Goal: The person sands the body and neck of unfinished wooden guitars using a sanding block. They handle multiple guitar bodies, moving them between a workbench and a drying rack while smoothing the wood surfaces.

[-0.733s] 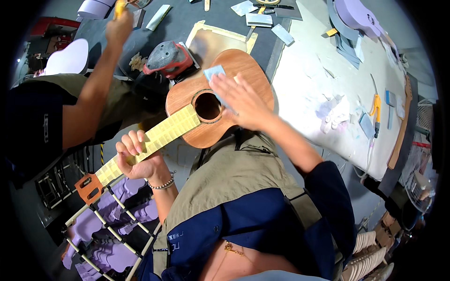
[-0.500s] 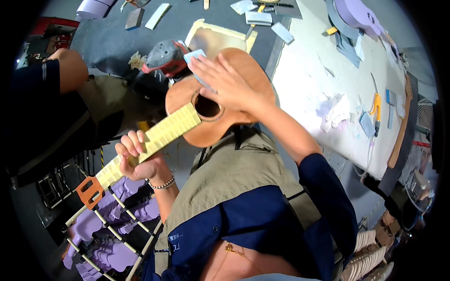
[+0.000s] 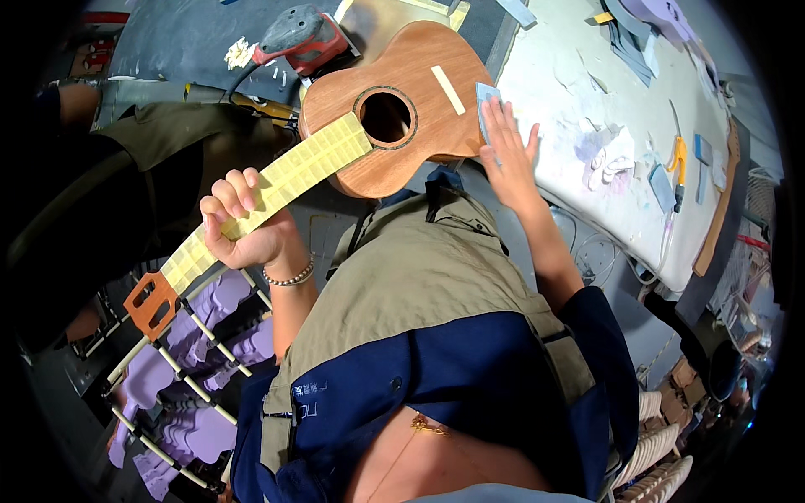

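Note:
A brown wooden guitar body [image 3: 398,63] carries a short beige strip [image 3: 449,89]; yellow tape [image 3: 312,152] covers its fretboard. My left hand [image 3: 248,235] is closed round the taped neck, near the slotted headstock [image 3: 151,303]. At the body's right edge my right hand [image 3: 509,152] has its fingers extended over a light blue pad [image 3: 486,96], holding it against the guitar. A red and grey power sander [image 3: 298,33] sits beyond the body on the dark worktable.
A white padded surface [image 3: 579,92] at right holds cloth, blue pieces and a yellow-handled tool [image 3: 677,172]. A rack [image 3: 195,381] of purple guitar parts stands below left, pale pieces [image 3: 654,444] at lower right, cables below the table. A co-worker [image 3: 142,172] is close at left.
My right hand has moved with the pad from across the body to its right edge, uncovering the strip. The view has shifted. The co-worker's raised arm has dropped toward the left.

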A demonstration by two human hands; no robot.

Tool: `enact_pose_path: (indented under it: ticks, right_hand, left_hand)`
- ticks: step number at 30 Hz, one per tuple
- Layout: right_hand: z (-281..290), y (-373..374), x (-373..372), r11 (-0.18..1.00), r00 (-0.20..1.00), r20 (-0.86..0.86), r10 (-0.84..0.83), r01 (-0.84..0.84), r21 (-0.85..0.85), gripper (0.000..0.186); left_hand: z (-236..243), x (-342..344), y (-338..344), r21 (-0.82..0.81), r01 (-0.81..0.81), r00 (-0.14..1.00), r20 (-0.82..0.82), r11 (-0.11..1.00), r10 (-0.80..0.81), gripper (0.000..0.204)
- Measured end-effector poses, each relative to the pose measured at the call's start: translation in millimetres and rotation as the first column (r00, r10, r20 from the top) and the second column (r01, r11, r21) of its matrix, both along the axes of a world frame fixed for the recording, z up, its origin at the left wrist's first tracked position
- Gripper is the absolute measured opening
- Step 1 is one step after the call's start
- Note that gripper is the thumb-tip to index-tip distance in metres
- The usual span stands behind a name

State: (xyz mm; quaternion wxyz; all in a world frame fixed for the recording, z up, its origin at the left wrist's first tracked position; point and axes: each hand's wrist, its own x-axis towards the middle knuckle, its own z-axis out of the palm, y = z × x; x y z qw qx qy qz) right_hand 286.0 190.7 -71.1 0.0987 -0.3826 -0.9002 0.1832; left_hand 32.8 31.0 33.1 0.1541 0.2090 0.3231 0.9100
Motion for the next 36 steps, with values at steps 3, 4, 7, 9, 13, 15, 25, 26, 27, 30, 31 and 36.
enact_pose_path:
  ticks: [3, 4, 7, 9, 13, 15, 25, 26, 27, 30, 31, 36]
  right_hand:
    - [41.5, -31.8, -50.3, 0.987, 0.975, -0.151, 0.161, -0.159, 0.021, 0.056]
    - [58.0, -39.2, -63.9, 0.970, 0.951, -0.204, 0.233, -0.242, -0.022, 0.059]
    - [32.2, -14.0, -40.8, 0.982, 0.989, -0.006, 0.148, -0.146, 0.123, 0.055]
    - [10.0, -2.2, -8.7, 0.986, 0.997, 0.074, 0.013, -0.025, 0.166, 0.058]
    - [65.5, -64.5, -62.5, 0.970, 0.969, -0.061, 0.240, -0.238, 0.050, 0.072]
    - [75.9, -70.0, -69.3, 0.958, 0.960, -0.046, 0.277, -0.272, 0.087, 0.074]
    - [61.2, -52.7, -56.8, 0.934, 0.951, 0.019, 0.309, -0.307, 0.183, 0.071]
    - [48.6, -43.5, -40.7, 0.935, 0.951, 0.051, 0.306, -0.310, 0.173, 0.071]
    - [38.4, -32.8, -24.4, 0.946, 0.956, 0.066, 0.286, -0.292, 0.141, 0.070]
    - [30.3, -5.0, -0.4, 0.850, 0.855, -0.002, 0.519, -0.516, 0.108, 0.067]
    - [31.6, 2.6, -4.9, 0.777, 0.772, -0.085, 0.629, -0.623, 0.094, 0.066]
    - [57.0, 21.9, -72.4, 0.302, 0.241, -0.240, 0.940, -0.917, 0.260, 0.057]
  left_hand:
    - [1.4, 2.9, 4.3, 0.042, 0.055, 0.998, -0.021, 0.998, -0.054, 0.022]
    - [2.3, 2.4, 6.4, 0.038, 0.066, 0.998, -0.023, 0.997, -0.065, 0.021]
    - [-4.2, -3.0, 1.3, 0.045, 0.067, 0.998, -0.023, 0.997, -0.066, 0.020]
    - [-8.9, -7.7, -2.2, 0.057, 0.062, 0.998, -0.006, 0.996, -0.062, 0.020]
    - [-4.0, -0.7, 2.2, 0.058, 0.038, 0.999, 0.016, 0.998, -0.039, 0.020]
    - [-5.1, -0.7, -0.4, 0.040, 0.030, 0.999, 0.034, 0.999, -0.031, 0.021]
    - [-3.6, -6.7, 5.2, 0.028, 0.021, 0.996, 0.086, 0.999, -0.024, 0.020]
    - [-8.8, -13.1, 3.8, 0.034, 0.019, 0.995, 0.100, 0.999, -0.022, 0.020]
    - [-13.9, -19.1, 0.9, 0.040, 0.012, 0.992, 0.123, 0.999, -0.017, 0.019]
    - [-19.3, -23.4, -0.5, 0.070, 0.002, 0.987, 0.163, 0.998, -0.013, 0.021]
    - [-19.6, -21.1, -0.7, 0.068, -0.001, 0.989, 0.148, 0.998, -0.009, 0.021]
    - [-8.8, -13.8, 3.3, 0.084, 0.055, 0.993, 0.102, 0.995, -0.063, 0.020]
